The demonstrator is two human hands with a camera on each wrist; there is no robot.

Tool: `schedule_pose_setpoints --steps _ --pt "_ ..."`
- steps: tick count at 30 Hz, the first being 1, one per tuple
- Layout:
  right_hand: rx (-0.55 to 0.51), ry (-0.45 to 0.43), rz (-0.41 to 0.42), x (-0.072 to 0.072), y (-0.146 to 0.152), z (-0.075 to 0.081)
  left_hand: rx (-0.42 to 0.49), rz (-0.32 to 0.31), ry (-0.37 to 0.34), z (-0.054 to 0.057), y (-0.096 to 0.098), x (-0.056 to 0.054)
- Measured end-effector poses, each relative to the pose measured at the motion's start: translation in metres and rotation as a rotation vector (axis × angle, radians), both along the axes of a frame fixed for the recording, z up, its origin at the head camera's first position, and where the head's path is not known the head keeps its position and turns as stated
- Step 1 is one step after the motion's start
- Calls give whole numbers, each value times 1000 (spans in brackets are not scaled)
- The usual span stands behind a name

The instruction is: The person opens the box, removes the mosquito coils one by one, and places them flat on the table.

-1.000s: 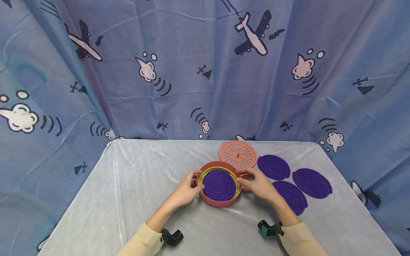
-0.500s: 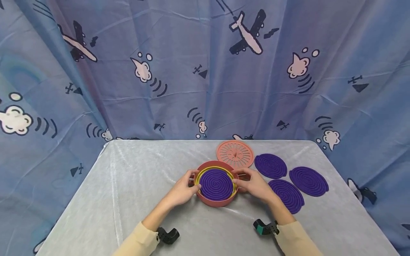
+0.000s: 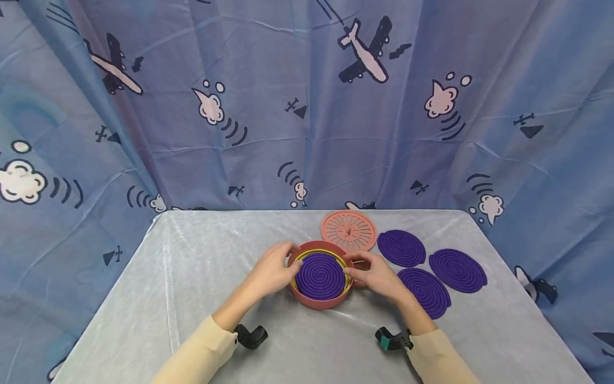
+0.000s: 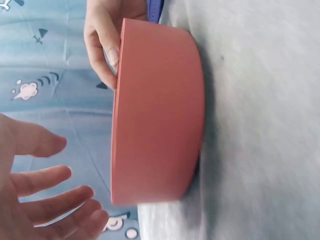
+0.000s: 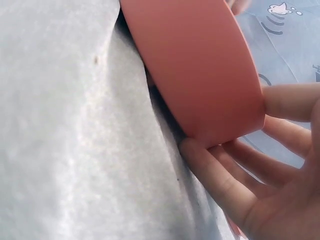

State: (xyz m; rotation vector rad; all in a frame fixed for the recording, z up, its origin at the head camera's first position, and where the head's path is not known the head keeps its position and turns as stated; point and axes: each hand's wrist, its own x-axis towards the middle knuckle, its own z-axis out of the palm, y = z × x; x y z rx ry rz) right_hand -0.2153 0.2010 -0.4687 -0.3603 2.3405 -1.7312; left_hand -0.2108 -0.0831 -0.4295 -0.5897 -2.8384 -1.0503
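Observation:
A round reddish-orange mosquito coil box (image 3: 320, 305) stands on the table, a yellow ring (image 3: 314, 251) inside it. Within the ring lies a purple mosquito coil (image 3: 320, 276). My right hand (image 3: 376, 274) grips the box's right side, thumb at the rim and fingers against the outer wall (image 5: 195, 65). On the other side, my left hand (image 3: 274, 268) hovers by the left rim. The left wrist view shows that hand's loosely spread fingers (image 4: 57, 205) apart from the wall.
Behind the box lies a slotted orange lid (image 3: 348, 230). Several more purple coils rest to the right, among them a far coil (image 3: 402, 248), a rightmost coil (image 3: 458, 270) and a nearer coil (image 3: 424, 292). A printed blue curtain (image 3: 268, 106) hangs behind the table (image 3: 216, 240).
My left hand has let go of the box's left side and risen slightly. The right hand keeps its hold. The whole head view has shifted a little.

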Motion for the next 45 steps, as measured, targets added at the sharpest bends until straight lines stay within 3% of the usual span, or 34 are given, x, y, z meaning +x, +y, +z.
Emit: schedule_pose_setpoints --steps 7,13,20,25,30,45 --pt "26 24 -6 -3 -2 1 18 -55 9 8 19 -9" --pt "19 3 -12 -3 -2 1 45 -49 -57 -2 34 -20" --pt "31 5 -18 -4 -4 0 7 -29 -111 -12 44 -28" --pt "39 9 -17 -5 -3 -3 -36 -33 -148 -15 49 -26" --pt "22 1 -11 -3 -2 -3 -63 -33 -142 -17 52 -23" --pt "-1 -27 -12 -2 -1 -3 14 -47 -72 -24 51 -21"
